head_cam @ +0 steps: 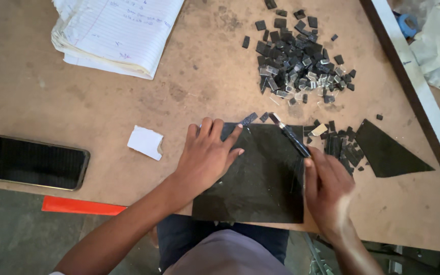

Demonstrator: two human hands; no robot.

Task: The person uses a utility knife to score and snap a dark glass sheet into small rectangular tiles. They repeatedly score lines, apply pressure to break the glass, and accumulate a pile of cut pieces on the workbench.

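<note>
The left hand (205, 158) lies flat, fingers spread, on the dark sheet (260, 178). The right hand (328, 191) grips a cutter (290, 135), whose tip touches the sheet's far edge beyond the fingertips.

Small craft workshop, worn and stained wooden bench (128, 102), heap of cut dark glass chips (301, 56), dark glass sheet (260, 178) under work, triangular offcut (388, 150), lined notebook (118, 30), phone (31, 161), bare concrete floor (11, 239) below
</note>
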